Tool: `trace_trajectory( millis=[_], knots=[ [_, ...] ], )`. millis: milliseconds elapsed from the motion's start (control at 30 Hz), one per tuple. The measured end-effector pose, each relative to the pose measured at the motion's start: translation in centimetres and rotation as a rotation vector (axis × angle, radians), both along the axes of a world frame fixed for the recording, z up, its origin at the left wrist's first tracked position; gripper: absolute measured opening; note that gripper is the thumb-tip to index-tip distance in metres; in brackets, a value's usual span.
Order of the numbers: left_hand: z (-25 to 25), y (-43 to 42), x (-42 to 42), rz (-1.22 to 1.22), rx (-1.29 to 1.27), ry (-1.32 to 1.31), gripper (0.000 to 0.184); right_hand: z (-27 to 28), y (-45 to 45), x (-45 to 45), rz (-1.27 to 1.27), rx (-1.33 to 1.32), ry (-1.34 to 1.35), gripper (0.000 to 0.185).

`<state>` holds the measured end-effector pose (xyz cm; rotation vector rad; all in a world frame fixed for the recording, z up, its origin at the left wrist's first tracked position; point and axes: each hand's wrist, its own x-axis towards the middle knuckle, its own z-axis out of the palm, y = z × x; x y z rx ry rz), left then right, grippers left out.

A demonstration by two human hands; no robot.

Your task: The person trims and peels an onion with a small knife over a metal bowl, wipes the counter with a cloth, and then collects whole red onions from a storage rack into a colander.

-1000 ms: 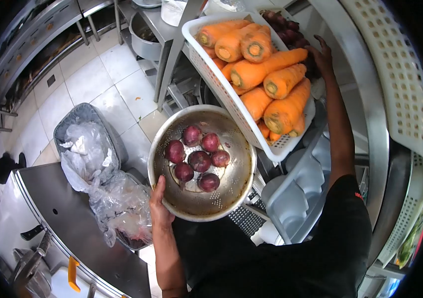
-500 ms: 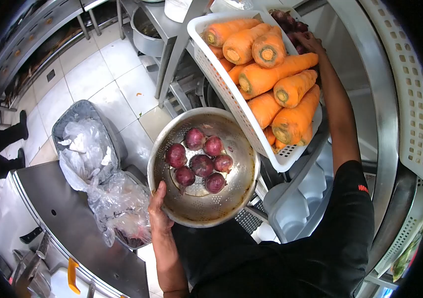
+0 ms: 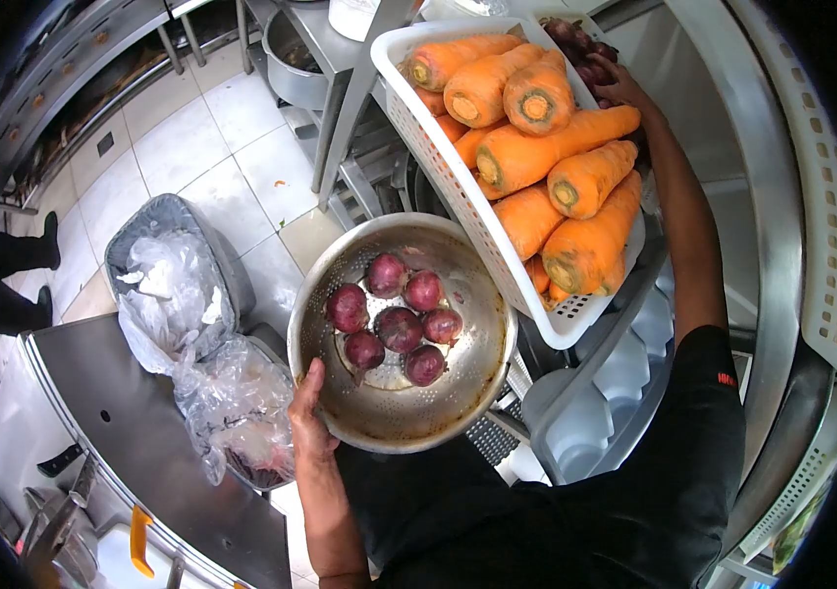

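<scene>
My left hand [image 3: 310, 417] grips the near left rim of a metal colander [image 3: 482, 383], thumb over the edge. Several red onions [image 3: 398, 329] lie on its perforated bottom. My right arm stretches past a white plastic basket [image 3: 561, 329] heaped with large carrots [image 3: 536, 152]. Beyond that basket, my right hand [image 3: 622, 88] is at a pile of smaller red onions [image 3: 570, 37], fingers curled over one at the pile's near side. The fingertips are partly hidden.
A grey bin [image 3: 237, 260] with clear plastic bags [image 3: 227, 393] stands on the tiled floor at left. Below it is a steel counter [image 3: 134, 412] with a knife [image 3: 60, 459]. A grey moulded tray [image 3: 575, 422] lies below the carrots. Another person's legs [image 3: 6, 280] show far left.
My right hand has shifted slightly right and down at the onion pile, its fingers drawn in more. The colander and its onions stay almost where they were in my left hand.
</scene>
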<state>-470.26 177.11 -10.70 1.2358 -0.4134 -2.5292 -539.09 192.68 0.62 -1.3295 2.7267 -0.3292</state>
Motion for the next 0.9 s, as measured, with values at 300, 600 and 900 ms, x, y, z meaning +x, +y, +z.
trace_trajectory(
  millis=[300, 600, 900],
  knots=[
    [0.2, -0.1, -0.1, 0.006, 0.013, 0.017, 0.053, 1.1, -1.1, 2.1, -0.069, -0.009, -0.125, 0.051],
    [0.2, -0.1, -0.1, 0.018, 0.031, 0.027, 0.051, 0.4, -0.9, -0.7, 0.007, 0.067, 0.05, 0.053],
    [0.7, -0.3, -0.4, -0.004, -0.016, 0.016, 0.052, 4.5, -0.3, 6.4, -0.395, -0.143, 0.36, 0.069]
  ],
)
